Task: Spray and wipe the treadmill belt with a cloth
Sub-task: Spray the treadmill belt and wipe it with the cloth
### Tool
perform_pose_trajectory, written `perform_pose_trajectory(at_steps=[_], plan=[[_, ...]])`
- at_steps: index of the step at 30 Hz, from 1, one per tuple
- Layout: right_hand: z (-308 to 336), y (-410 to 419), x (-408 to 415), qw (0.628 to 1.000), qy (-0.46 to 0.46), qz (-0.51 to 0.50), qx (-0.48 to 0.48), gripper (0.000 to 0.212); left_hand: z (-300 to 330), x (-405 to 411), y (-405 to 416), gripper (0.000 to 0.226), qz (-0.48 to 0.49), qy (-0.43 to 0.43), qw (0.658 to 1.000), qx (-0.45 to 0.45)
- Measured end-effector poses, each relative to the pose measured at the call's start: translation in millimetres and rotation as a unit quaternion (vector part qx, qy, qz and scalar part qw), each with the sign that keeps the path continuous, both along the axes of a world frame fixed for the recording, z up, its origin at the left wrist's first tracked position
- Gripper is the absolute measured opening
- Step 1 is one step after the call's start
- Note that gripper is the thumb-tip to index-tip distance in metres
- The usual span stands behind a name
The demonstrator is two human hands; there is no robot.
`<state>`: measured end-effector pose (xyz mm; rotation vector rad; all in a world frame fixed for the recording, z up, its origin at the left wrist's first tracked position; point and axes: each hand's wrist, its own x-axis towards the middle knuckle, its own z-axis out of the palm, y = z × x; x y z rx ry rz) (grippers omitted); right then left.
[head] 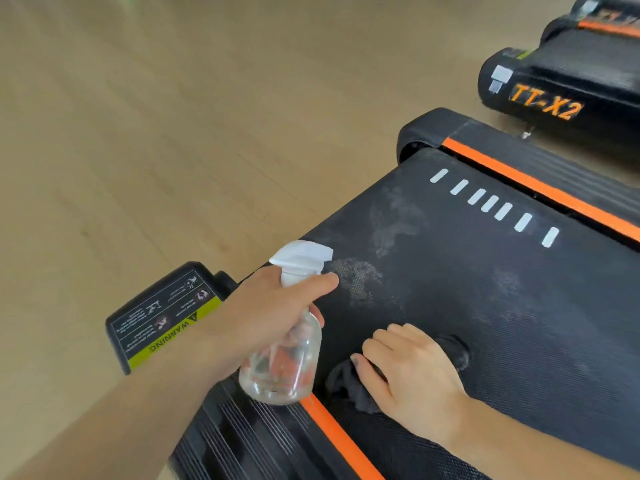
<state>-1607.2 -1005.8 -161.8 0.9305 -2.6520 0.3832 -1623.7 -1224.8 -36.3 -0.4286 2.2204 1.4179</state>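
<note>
The black treadmill belt [485, 306] is filling the centre and lower right of the frame, with a pale damp patch [358, 277] showing at its middle, just right of the spray nozzle. A dark cloth [349, 386] is lying on the belt at lower centre, and the right hand [412, 372] is pressing down on it with fingers curled over the fabric. Just left of that, the left hand [273, 317] is gripping a clear spray bottle [282, 362], forefinger lying across the white trigger head [299, 259], nozzle pointing toward the patch. An orange stripe [337, 438] is running beneath the bottle. A second treadmill [561, 84] is standing at upper right on the wooden floor [173, 133].
</note>
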Motion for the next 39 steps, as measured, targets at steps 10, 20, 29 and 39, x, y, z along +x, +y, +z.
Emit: perform_pose_trajectory(at_steps=[10, 20, 29, 39], plan=[[5, 2, 27, 0.997, 0.0, -0.073, -0.007, 0.036, -10, 1, 6, 0.034, 0.039, 0.008, 0.999, 0.004], [14, -11, 27, 0.99, 0.007, -0.126, -0.061, 0.034, -15, 15, -22, 0.042, 0.066, 0.03, 0.997, 0.012], [7, -20, 24, 0.981, -0.013, -0.189, -0.05, 0.032, -24, 0, -20, 0.031, 0.03, 0.005, 0.999, 0.041], [28, -24, 23, 0.969, -0.093, -0.228, -0.013, 0.032, -5, -11, -14, 0.032, -0.019, -0.013, 0.998, 0.061]])
